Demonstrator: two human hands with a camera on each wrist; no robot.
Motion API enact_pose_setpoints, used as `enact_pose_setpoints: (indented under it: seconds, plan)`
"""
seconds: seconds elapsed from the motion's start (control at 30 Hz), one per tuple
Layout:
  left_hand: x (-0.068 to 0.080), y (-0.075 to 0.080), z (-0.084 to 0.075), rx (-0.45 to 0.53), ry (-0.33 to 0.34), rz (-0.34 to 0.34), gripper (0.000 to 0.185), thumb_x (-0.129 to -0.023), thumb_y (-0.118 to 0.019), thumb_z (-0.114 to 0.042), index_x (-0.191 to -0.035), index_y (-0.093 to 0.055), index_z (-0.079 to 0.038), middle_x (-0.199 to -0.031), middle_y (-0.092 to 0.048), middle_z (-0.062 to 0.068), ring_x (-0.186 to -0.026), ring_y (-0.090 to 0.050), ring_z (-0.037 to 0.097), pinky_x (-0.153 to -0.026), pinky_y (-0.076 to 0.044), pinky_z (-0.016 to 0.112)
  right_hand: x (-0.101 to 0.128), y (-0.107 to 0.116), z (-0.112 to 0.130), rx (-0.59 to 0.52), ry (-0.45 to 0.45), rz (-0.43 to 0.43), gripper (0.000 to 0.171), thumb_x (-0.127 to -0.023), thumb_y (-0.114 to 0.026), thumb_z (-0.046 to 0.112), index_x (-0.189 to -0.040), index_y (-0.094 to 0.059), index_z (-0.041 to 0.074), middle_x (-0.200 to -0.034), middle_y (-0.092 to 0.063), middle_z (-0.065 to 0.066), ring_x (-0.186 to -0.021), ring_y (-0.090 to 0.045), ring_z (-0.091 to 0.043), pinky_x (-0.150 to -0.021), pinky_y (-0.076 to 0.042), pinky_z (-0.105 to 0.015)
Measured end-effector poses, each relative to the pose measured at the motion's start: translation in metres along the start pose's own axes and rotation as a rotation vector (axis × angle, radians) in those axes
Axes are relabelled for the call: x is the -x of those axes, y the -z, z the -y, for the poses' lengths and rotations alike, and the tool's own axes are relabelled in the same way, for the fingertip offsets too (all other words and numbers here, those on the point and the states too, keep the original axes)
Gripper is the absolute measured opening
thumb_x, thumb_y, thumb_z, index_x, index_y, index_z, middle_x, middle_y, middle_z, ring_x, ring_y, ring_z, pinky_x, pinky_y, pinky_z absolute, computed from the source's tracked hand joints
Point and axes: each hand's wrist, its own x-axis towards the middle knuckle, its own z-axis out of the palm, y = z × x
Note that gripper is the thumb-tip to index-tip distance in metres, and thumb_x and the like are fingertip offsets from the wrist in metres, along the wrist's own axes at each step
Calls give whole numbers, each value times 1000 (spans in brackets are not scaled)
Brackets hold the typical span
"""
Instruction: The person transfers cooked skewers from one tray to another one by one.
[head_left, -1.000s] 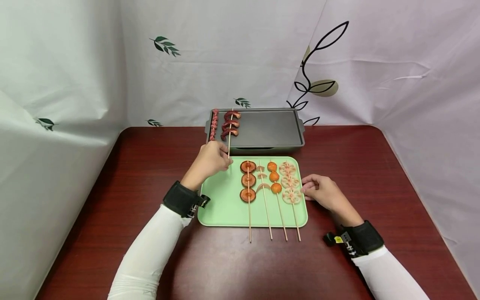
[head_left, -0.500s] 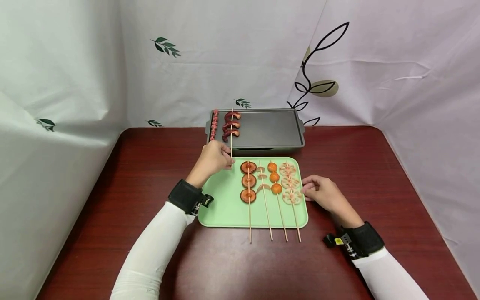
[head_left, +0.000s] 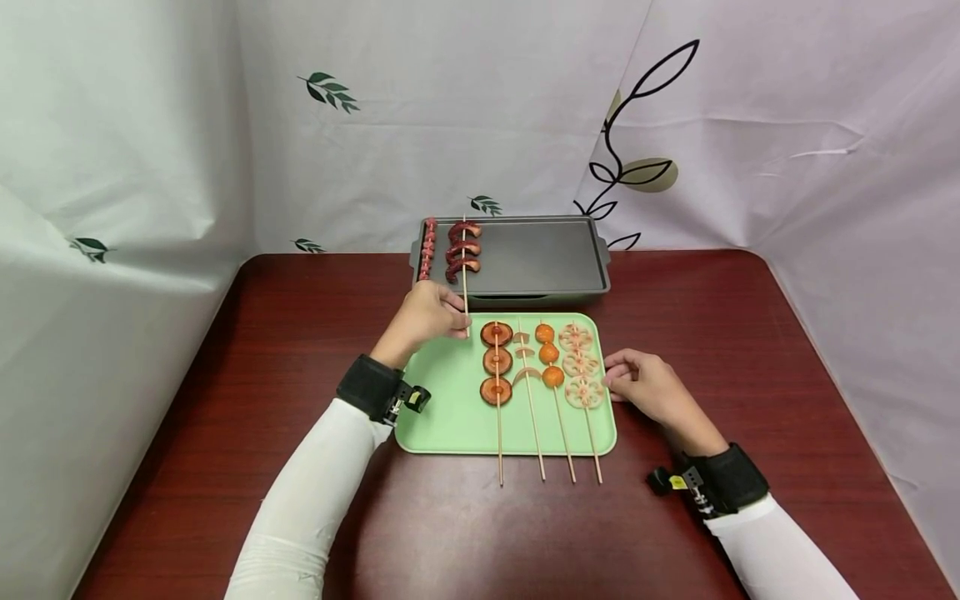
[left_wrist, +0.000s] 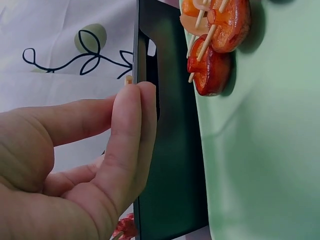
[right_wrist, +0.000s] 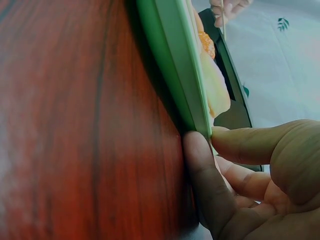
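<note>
My left hand pinches the near end of a wooden skewer between thumb and fingers; the stick's tip pokes out above the fingers. That skewer carries dark red sausage pieces lying on the left part of a grey griddle pan. A second sausage skewer lies at the pan's left edge. My right hand holds the right rim of the green tray, thumb and finger closed on its edge.
On the green tray lie several skewers: brown round slices, pale crescents, orange balls and lotus root slices. Their sticks overhang the tray's near edge. The dark red table is walled in by white printed sheets.
My left hand has shifted the skewer's near end slightly to the right, so the sausage skewer lies straighter on the pan. The right hand has stayed on the tray's rim.
</note>
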Motion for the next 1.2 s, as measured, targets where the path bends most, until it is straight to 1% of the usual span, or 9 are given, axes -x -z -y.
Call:
enact_pose_setpoints:
  seconds: [0.07,0.23,0.33,0.57,0.73,0.87,1.0,1.1,1.2]
  plan:
    - [0,0,0,27,3,15,31,-92,-71,6,-120,-63,16,-100,-72,26,-65,-73,14,-93,-61,51,0,0,-1,-3,0,-2,27,-97,-66,-3,-122,-62,-11,-95,-70,-18,-79,-69,-8,-69,-64,-25]
    - [0,-1,-1,60,13,24,31,-92,-68,10,-121,-61,18,-108,-70,33,-64,-71,15,-93,-62,50,0,1,-3,-4,3,-5,26,-97,-66,-3,-122,-62,-10,-95,-69,-17,-78,-69,-6,-70,-65,-25]
    - [0,-1,-1,74,9,26,30,-92,-68,10,-120,-61,18,-109,-69,35,-64,-71,15,-92,-62,49,0,0,-3,-1,1,-8,26,-97,-66,-3,-121,-62,-10,-94,-69,-16,-78,-69,-6,-70,-65,-25]
    - [7,2,-3,75,-25,33,29,-93,-65,10,-121,-60,18,-112,-68,38,-66,-71,14,-95,-60,53,0,1,-2,3,-1,-11,26,-97,-66,-3,-121,-63,-10,-94,-69,-16,-78,-69,-7,-69,-64,-25]
    - [17,4,-6,76,-42,59,32,-94,-65,9,-124,-58,17,-109,-70,36,-69,-73,16,-91,-63,49,0,1,-1,-1,-5,-2,26,-97,-66,-2,-122,-63,-10,-95,-69,-17,-79,-69,-7,-70,-65,-25]
    - [27,4,-9,59,-63,98,34,-95,-63,9,-127,-57,16,-107,-71,34,-71,-74,18,-93,-61,54,1,1,0,24,-3,-4,26,-97,-65,-1,-122,-63,-9,-94,-70,-16,-80,-70,-10,-69,-64,-25]
    - [38,3,-12,39,-84,139,29,-95,-63,9,-124,-59,14,-99,-72,27,-73,-75,20,-93,-61,56,2,2,0,42,-10,-6,26,-98,-65,-1,-122,-63,-8,-94,-70,-15,-81,-69,-13,-69,-64,-25]
    - [48,2,-13,28,-98,159,24,-95,-61,11,-119,-61,12,-94,-72,20,-73,-75,20,-89,-63,54,2,1,1,35,-18,0,26,-98,-65,-1,-123,-63,-9,-94,-70,-15,-82,-69,-13,-70,-64,-25]
    - [58,1,-13,29,-116,184,22,-95,-60,12,-117,-61,11,-92,-71,19,-73,-74,20,-85,-64,51,2,1,1,40,-19,-1,26,-98,-65,-1,-122,-63,-8,-94,-70,-15,-81,-69,-13,-69,-64,-25]
